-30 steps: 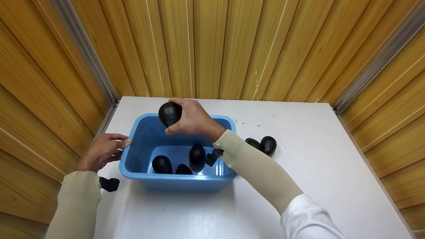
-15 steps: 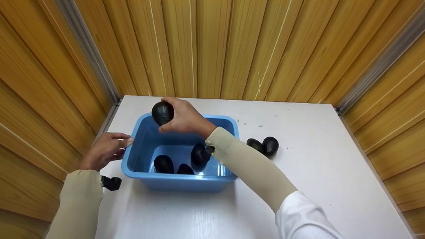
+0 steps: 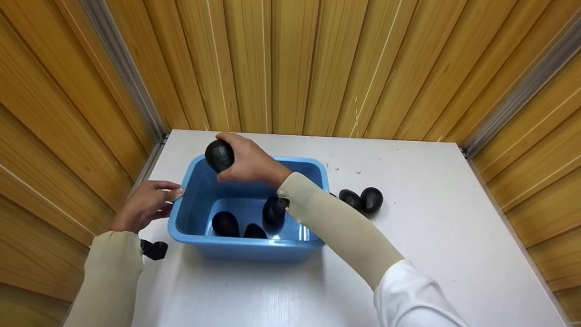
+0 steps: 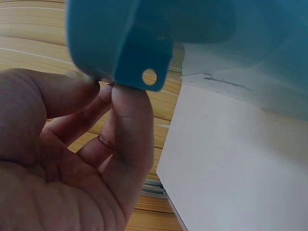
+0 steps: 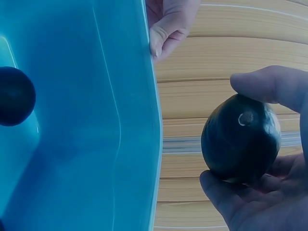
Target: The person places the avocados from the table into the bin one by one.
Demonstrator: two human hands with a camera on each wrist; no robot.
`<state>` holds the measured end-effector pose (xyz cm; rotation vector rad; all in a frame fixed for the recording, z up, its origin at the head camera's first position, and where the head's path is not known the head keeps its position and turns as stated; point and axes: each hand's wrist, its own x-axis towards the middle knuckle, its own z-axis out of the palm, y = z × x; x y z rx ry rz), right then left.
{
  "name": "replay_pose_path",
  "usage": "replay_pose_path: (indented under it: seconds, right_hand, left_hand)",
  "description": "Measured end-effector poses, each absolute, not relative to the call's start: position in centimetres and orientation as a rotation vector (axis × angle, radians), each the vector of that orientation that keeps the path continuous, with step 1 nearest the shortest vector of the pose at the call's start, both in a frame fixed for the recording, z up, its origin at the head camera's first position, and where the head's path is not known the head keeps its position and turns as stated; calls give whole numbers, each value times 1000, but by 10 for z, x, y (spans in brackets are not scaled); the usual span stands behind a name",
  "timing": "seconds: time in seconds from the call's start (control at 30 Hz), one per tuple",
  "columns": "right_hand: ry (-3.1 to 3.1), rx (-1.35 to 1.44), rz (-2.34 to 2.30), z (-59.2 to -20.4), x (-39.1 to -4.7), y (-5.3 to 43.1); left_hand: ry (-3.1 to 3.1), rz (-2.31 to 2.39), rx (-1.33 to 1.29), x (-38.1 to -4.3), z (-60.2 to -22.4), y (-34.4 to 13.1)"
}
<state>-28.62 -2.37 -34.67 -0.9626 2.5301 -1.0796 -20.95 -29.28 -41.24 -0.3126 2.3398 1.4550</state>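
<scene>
**Avocados (image 3: 225, 224) Lie Inside and Beside Tub (image 3: 247, 252)**

The tub stands on a table (image 3: 431, 254), left of the frame's centre, with walls (image 3: 290, 68) behind and on both sides. Three avocados lie on its floor toward the near side; at least two more sit side by side on the table, to its right. A left hand (image 3: 150, 203) grips the tub's left rim, while a right hand (image 3: 249, 159) holds another avocado (image 3: 219, 156) before the far rim, near the tub's upper-left corner.
</scene>
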Motion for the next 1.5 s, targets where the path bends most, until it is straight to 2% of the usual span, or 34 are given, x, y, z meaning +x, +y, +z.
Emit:
replay_pose_path:
  seconds: [0.73,1.2,1.5]
  right_hand:
    - [2527,-1117,-1012,-356,-290,-33]
    - [2518,-1049,-942,-357,-295,-34]
    - [2527,-1021,-874,-359,-300,-16]
  left_hand:
    - [2344,1460,-292,-206,-409,-292]
    - [2350,1455,-297,-207,-410,-290]
    - [2358,1463,-262,-213,-410,-286]
